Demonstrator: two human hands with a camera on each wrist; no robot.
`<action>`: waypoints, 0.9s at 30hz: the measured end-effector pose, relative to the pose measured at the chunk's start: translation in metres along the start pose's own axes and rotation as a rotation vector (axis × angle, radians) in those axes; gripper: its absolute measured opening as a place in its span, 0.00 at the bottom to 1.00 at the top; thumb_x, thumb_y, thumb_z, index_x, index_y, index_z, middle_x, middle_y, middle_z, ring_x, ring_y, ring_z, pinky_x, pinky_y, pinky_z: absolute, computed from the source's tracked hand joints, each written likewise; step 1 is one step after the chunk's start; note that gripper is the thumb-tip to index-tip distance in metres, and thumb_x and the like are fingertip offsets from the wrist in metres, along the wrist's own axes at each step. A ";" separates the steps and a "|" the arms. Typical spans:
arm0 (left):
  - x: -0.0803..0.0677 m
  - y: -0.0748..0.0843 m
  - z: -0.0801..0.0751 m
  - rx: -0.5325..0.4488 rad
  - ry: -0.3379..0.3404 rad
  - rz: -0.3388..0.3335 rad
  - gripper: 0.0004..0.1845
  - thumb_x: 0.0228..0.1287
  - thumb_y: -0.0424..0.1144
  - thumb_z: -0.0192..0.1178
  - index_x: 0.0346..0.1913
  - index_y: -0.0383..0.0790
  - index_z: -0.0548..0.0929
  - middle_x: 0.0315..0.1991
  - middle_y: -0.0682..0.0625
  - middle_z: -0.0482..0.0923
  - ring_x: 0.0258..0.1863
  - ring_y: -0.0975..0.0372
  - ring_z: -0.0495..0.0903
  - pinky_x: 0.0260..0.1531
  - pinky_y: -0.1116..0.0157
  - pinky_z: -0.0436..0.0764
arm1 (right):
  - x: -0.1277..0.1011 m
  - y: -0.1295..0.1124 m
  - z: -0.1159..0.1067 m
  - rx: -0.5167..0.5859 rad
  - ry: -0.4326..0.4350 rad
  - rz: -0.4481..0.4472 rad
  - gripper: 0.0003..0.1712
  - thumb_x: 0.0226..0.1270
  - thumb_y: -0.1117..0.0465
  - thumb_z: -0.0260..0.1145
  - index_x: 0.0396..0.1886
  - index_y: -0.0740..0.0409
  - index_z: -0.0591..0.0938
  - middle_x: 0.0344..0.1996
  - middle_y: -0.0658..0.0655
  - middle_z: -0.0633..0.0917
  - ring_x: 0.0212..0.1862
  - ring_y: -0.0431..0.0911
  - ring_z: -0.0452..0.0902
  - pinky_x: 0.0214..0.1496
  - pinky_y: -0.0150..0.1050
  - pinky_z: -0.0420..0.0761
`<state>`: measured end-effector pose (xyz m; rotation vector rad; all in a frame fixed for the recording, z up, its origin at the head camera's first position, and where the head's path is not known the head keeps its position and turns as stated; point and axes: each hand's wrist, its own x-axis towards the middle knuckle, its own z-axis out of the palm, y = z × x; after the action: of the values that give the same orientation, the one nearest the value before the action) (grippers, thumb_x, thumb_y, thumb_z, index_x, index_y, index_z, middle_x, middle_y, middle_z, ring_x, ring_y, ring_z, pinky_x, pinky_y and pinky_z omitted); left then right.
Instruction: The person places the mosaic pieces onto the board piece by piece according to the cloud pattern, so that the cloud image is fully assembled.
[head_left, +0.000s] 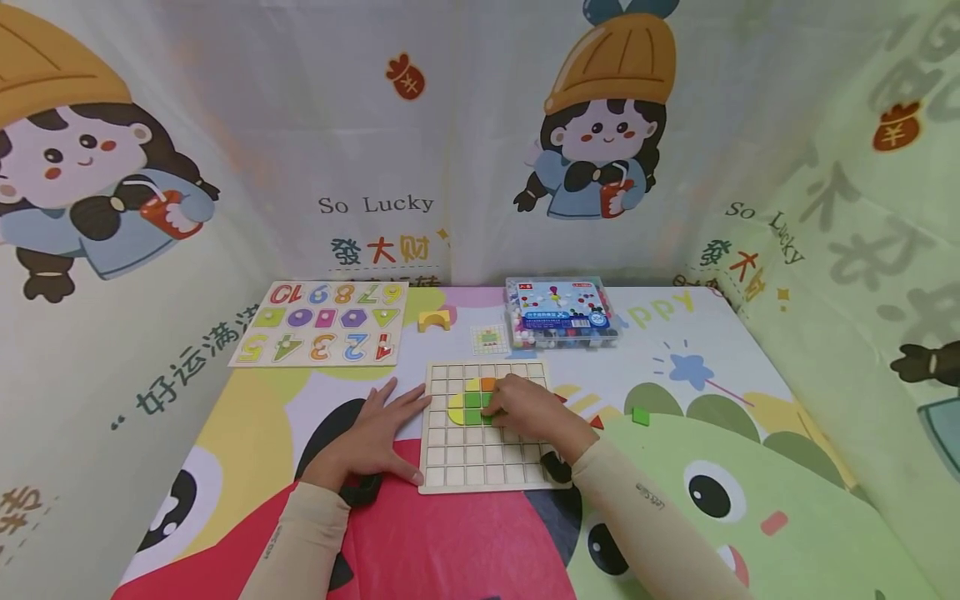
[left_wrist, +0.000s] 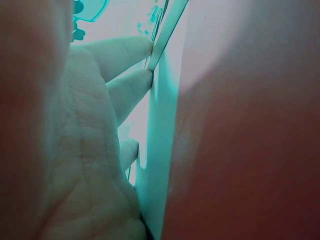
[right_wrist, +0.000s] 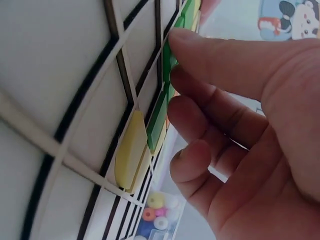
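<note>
Cartoon-printed cloth walls surround a table (head_left: 750,367) covered by a bright cartoon mat. At the near middle of the table lies a pale wooden grid board (head_left: 480,467), divided into square cells. A small cluster of coloured tiles fills cells near its upper middle: green tiles (head_left: 472,407), a yellow half-round piece (head_left: 454,407) on their left, and an orange tile (head_left: 488,384) above.

The right hand (head_left: 528,408) rests on the board over this cluster. In the right wrist view its fingertips (right_wrist: 182,42) press against the edge of a green tile (right_wrist: 157,122), with the other fingers loosely curled and nothing pinched between them; it appears to be seating the tile into its cell.

The left hand (head_left: 375,437) lies flat on the mat, fingers spread, with its fingertips (left_wrist: 142,80) touching the board's left edge, apparently bracing the board so it does not slide.

One loose green tile (head_left: 640,416) sits on the mat to the right, well apart from the board. Farther back stand a clear box of coloured beads (head_left: 561,312), a small white pegboard (head_left: 490,338), a yellow arch block (head_left: 434,320), and, at far left, a wooden number puzzle (head_left: 324,323).
</note>
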<state>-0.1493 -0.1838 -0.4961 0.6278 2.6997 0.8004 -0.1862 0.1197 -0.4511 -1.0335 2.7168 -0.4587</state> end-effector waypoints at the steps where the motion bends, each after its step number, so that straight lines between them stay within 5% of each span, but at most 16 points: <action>1: 0.000 0.000 0.000 0.002 -0.001 -0.001 0.67 0.35 0.65 0.83 0.83 0.54 0.64 0.86 0.52 0.54 0.87 0.41 0.38 0.82 0.31 0.38 | -0.001 0.001 0.001 0.000 0.007 -0.013 0.13 0.67 0.62 0.77 0.50 0.52 0.94 0.41 0.49 0.88 0.46 0.42 0.78 0.50 0.39 0.83; 5: 0.001 -0.001 0.003 0.006 -0.006 -0.004 0.66 0.36 0.65 0.83 0.83 0.54 0.64 0.86 0.53 0.54 0.87 0.41 0.38 0.81 0.31 0.39 | -0.009 0.006 0.000 0.033 0.027 -0.042 0.12 0.69 0.61 0.76 0.51 0.53 0.93 0.44 0.50 0.90 0.48 0.44 0.80 0.55 0.42 0.84; 9: 0.002 -0.001 0.004 0.008 -0.009 -0.012 0.66 0.35 0.65 0.83 0.83 0.54 0.64 0.86 0.53 0.54 0.87 0.42 0.37 0.82 0.31 0.39 | -0.025 0.012 -0.005 0.132 0.074 0.022 0.16 0.71 0.59 0.74 0.57 0.54 0.91 0.47 0.51 0.90 0.50 0.45 0.81 0.58 0.47 0.85; 17: 0.003 0.000 0.003 0.013 -0.006 -0.008 0.67 0.35 0.65 0.83 0.83 0.54 0.64 0.86 0.52 0.54 0.87 0.41 0.38 0.81 0.31 0.39 | -0.067 0.038 -0.011 0.271 0.268 0.079 0.24 0.70 0.57 0.76 0.64 0.56 0.86 0.47 0.55 0.89 0.46 0.48 0.83 0.44 0.39 0.83; 27: 0.002 0.000 0.002 0.006 0.001 -0.013 0.67 0.35 0.66 0.83 0.83 0.54 0.64 0.86 0.52 0.54 0.87 0.41 0.37 0.81 0.31 0.39 | -0.105 0.079 -0.009 0.235 0.437 0.113 0.20 0.63 0.65 0.79 0.56 0.59 0.90 0.42 0.56 0.89 0.35 0.42 0.76 0.33 0.33 0.75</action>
<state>-0.1500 -0.1820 -0.4984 0.6105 2.7056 0.7892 -0.1597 0.2481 -0.4628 -0.7870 2.9671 -1.0632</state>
